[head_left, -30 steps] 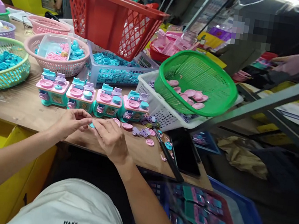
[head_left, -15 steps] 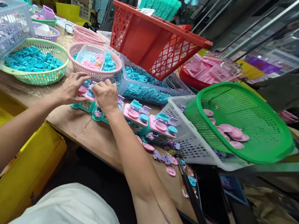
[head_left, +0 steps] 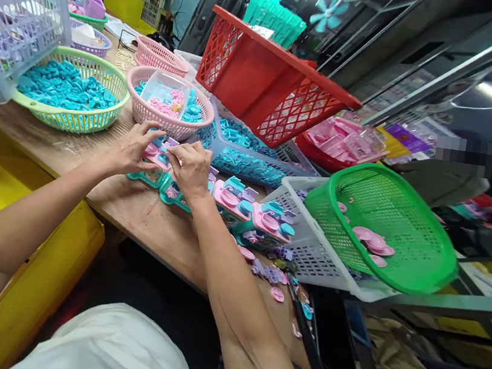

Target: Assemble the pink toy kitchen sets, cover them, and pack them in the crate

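A row of small toy kitchen units with pink tops and teal bases stands along the table; one unit (head_left: 271, 221) is at its right end. My left hand (head_left: 134, 147) curves around the leftmost unit (head_left: 149, 177), thumb on the near side and fingers on the far side. Over the same unit's top, my right hand (head_left: 191, 167) has its fingertips pinched at a small blue piece, mostly covered by the fingers. The units to the right carry a pink oval basin (head_left: 229, 198), a round blue piece (head_left: 245, 207) and purple and blue upright parts.
Behind the row are a yellow-green basket (head_left: 117, 106) of blue parts, a pink basket (head_left: 144, 124) and a clear bin (head_left: 248, 171). A red basket (head_left: 249, 99) sits above. A green basket (head_left: 431, 235) tilts over a white crate (head_left: 317, 262). A phone (head_left: 334, 337) lies near loose parts.
The camera view has shifted, so the scene sits slightly further right. Both hands stay at the leftmost unit, and the right fingertips have drawn together over its top.
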{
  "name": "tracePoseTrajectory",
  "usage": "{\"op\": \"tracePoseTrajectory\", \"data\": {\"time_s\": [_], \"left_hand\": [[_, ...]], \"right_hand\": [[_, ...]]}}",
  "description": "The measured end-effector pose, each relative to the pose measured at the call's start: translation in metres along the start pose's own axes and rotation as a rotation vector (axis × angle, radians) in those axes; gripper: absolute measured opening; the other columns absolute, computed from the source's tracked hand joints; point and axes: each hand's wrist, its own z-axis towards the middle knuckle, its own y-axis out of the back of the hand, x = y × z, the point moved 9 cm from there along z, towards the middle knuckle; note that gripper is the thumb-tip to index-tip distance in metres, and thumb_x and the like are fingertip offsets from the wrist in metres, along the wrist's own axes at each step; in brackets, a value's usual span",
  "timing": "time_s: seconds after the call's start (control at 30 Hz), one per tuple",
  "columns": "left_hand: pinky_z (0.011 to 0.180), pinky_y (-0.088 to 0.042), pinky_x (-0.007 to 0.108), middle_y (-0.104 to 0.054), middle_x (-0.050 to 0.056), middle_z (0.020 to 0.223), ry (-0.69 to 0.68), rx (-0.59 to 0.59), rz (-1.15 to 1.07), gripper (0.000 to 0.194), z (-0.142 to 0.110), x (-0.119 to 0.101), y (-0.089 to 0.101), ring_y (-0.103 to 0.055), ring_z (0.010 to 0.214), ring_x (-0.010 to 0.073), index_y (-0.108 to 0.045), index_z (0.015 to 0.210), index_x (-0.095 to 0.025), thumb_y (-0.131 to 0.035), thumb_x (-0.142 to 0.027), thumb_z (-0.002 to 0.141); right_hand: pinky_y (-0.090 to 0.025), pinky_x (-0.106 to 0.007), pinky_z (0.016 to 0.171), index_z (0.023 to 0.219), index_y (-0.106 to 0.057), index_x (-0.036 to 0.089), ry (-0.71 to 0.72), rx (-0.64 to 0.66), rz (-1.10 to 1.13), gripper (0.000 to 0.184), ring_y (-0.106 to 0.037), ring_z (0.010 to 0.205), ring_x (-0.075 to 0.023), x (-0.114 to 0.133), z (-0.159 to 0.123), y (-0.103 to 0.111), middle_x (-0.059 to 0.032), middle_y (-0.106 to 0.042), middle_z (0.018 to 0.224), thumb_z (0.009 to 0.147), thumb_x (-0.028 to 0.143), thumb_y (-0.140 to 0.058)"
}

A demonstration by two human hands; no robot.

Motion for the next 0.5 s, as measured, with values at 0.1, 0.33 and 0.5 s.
{"op": "tracePoseTrajectory", "data": {"time_s": [0.1, 0.33, 0.5], "left_hand": [[0.117, -0.040, 0.055, -0.044, 0.020, 0.150, -0.011, -0.009, 0.021, 0.080, -0.001, 0.001, -0.001, -0.045, 0.140, 0.0367, -0.050, 0.144, -0.016, -0.080, -0.050, 0.078], [0.115, -0.042, 0.053, -0.045, 0.019, 0.149, -0.003, -0.016, 0.029, 0.077, -0.002, 0.003, -0.003, -0.048, 0.136, 0.0363, -0.051, 0.141, -0.016, -0.081, -0.045, 0.077], [0.113, -0.042, 0.054, -0.045, 0.018, 0.149, 0.004, -0.022, 0.011, 0.078, -0.003, 0.004, -0.003, -0.048, 0.134, 0.0364, -0.052, 0.141, -0.018, -0.082, -0.047, 0.076]], "right_hand": [[-0.030, -0.039, 0.089, 0.102, -0.078, 0.026, -0.008, -0.014, 0.024, 0.022, -0.057, 0.101, -0.0231, 0.002, -0.001, 0.000, -0.0030, -0.079, 0.105, 0.103, 0.039, -0.060], [-0.031, -0.038, 0.090, 0.107, -0.077, 0.026, -0.008, 0.007, 0.011, 0.027, -0.059, 0.103, -0.0229, -0.001, -0.005, -0.005, -0.0056, -0.078, 0.108, 0.105, 0.039, -0.054], [-0.032, -0.038, 0.088, 0.110, -0.076, 0.026, 0.017, -0.026, 0.002, 0.030, -0.060, 0.104, -0.0233, -0.007, -0.006, -0.008, -0.0056, -0.077, 0.110, 0.107, 0.042, -0.050]]}}
